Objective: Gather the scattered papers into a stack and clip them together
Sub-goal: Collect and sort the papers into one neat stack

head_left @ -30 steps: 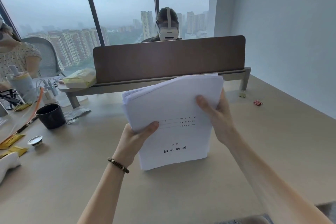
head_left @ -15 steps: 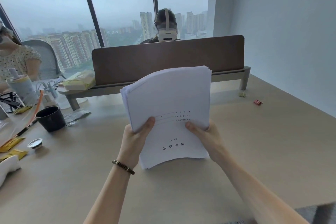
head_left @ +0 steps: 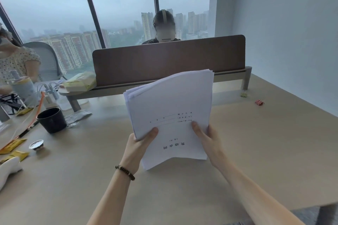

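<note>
A thick stack of white papers (head_left: 170, 104) stands nearly upright on its lower edge on the beige desk (head_left: 265, 142), with its top sheet printed upside down to me. My left hand (head_left: 139, 144) grips the stack's left edge, thumb on the front. My right hand (head_left: 206, 137) holds the right edge lower down, thumb on the front too. The upper left corner of the stack is fanned and uneven. A red binder clip (head_left: 259, 102) and a yellow-green binder clip (head_left: 243, 94) lie on the desk at the far right, away from both hands.
A brown divider panel (head_left: 168, 60) on a raised shelf crosses the desk's far side, with a person seated behind it. A black cup (head_left: 52, 119), a small foil-lidded cup (head_left: 36, 144), yellow packets and cables sit at the left. Another person sits far left.
My right hand slid down from the stack's upper right edge to its lower right. The stack tipped more upright and its sheets drew closer together.
</note>
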Motion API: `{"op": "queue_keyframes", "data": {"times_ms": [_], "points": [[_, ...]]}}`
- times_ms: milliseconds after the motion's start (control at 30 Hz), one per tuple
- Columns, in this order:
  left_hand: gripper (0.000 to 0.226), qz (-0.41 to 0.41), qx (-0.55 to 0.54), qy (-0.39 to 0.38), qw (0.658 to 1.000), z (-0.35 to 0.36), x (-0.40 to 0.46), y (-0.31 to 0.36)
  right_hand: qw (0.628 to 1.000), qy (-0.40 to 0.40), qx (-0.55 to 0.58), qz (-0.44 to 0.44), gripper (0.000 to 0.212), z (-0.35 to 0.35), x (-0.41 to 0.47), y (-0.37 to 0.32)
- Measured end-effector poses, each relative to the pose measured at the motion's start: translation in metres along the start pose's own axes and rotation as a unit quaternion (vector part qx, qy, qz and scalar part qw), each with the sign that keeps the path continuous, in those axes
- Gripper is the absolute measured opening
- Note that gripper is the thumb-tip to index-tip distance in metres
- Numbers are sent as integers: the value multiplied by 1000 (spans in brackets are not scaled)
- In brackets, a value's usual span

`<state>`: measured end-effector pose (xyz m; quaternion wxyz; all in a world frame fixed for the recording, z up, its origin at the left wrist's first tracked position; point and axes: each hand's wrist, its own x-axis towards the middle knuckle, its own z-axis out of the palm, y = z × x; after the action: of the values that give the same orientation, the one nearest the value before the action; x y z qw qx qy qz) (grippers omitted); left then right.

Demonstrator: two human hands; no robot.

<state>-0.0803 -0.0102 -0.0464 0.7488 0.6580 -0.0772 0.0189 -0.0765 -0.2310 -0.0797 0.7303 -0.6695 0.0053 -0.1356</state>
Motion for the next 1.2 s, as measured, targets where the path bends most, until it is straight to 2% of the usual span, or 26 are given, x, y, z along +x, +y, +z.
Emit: {"op": "queue_keyframes", "data": {"times_ms": [167, 300, 533, 700, 800, 867, 967, 1000, 1067, 1100, 1200], "points": [[37, -2, 0, -7, 1000, 0, 3, 1, 1000, 0, 18, 16, 56, 0, -9, 26], [19, -5, 5, -5, 1000, -2, 7, -2, 999, -26, 7, 32, 56, -2, -7, 33], [4, -9, 53, 11, 999, -5, 14, -6, 993, -33, -110, 20, 19, -10, -4, 42], [11, -25, 126, 4, 992, -7, 18, -2, 984, -34, -175, 6, 17, -9, -5, 37], [14, -19, 118, 11, 993, -9, 18, -1, 984, -50, -170, 16, 11, -11, -4, 28], [13, -25, 70, 38, 996, -11, 19, -2, 990, -60, -118, 37, 11, -15, -2, 21], [14, -52, -31, 77, 995, -9, 17, -5, 994, -38, 41, 93, 14, -18, 0, 10], [15, -59, -61, 87, 993, -7, 17, -7, 987, -24, 108, 114, 20, -16, 1, 7], [14, -64, -117, 115, 984, 0, 17, -11, 961, -5, 233, 151, 49, -12, 4, 5], [12, -64, -142, 133, 979, 5, 17, -13, 947, 0, 275, 169, 57, -8, 4, 5], [8, -77, -198, 176, 961, 23, 19, -17, 936, 0, 289, 202, 38, 14, -5, 6]]}}
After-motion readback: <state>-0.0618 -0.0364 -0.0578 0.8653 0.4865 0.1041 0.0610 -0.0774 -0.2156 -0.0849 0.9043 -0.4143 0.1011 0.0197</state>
